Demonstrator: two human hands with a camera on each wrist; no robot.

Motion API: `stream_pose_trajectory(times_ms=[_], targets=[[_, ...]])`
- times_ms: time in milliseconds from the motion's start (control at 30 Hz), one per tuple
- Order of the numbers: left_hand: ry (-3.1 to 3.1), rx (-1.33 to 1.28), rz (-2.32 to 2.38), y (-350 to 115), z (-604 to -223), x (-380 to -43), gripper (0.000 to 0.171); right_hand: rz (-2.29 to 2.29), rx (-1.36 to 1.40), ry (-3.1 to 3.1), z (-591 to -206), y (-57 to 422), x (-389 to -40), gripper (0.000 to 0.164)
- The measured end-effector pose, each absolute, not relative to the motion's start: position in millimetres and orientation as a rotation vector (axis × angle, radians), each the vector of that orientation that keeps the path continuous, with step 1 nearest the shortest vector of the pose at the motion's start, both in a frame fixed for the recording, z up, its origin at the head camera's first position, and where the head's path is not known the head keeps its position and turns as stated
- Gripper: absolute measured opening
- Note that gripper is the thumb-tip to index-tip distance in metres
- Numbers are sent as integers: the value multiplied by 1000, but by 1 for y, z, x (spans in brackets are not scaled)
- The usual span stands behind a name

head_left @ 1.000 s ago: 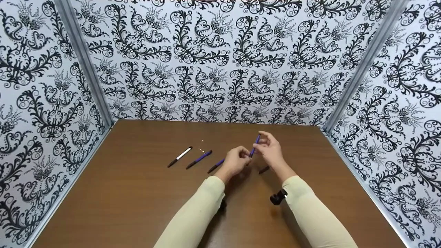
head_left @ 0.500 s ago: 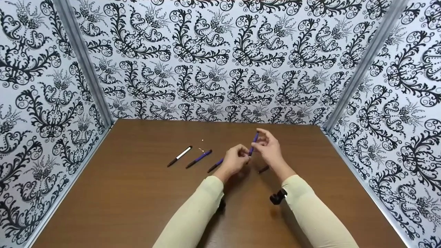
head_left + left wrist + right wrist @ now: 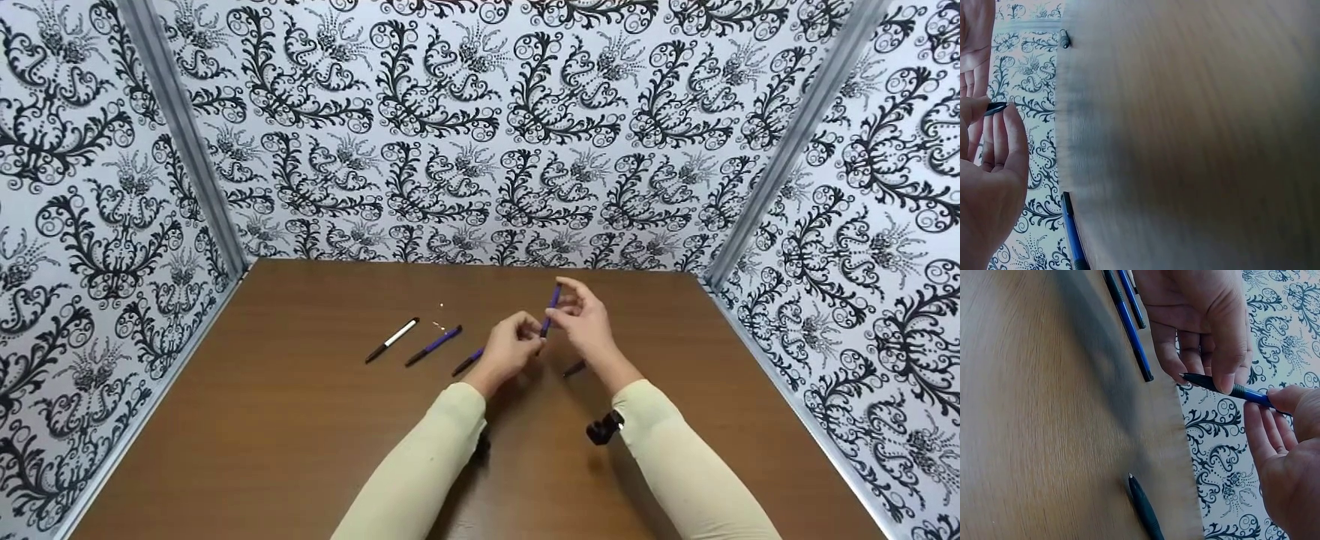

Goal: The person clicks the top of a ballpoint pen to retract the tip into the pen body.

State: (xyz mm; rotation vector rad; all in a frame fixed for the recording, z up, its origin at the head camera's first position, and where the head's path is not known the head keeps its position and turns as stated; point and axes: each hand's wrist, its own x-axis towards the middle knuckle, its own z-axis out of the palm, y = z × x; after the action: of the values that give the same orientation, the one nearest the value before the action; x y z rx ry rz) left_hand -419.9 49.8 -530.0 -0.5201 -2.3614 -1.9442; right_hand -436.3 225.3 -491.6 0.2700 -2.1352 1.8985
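A blue pen with a black grip is held tilted above the table between both hands, its writing tip extended in the right wrist view. My left hand pinches the black grip near the tip between thumb and fingers. On the blue barrel, the thumb and fingers of my right hand grip the other half, with the forefinger reaching to the top end. Beneath the right hand lies another pen, of which mainly the black front part shows. A blue pen beside the left hand is partly hidden by it.
Further left on the brown table lie a blue pen and a white pen with black ends, both slanted alike. Small pale specks show behind them. Patterned walls close off the back and sides.
Both hands have shifted slightly up and left in the head view with the pen, which stands a little steeper. The pens on the table have stayed put.
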Motion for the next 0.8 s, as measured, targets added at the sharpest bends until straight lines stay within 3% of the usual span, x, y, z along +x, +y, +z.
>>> stream_pose_trajectory(times_ms=[800], targets=[[-2320, -538, -1929, 49, -526, -422, 13, 1794, 344, -2157, -485, 222, -437, 59]])
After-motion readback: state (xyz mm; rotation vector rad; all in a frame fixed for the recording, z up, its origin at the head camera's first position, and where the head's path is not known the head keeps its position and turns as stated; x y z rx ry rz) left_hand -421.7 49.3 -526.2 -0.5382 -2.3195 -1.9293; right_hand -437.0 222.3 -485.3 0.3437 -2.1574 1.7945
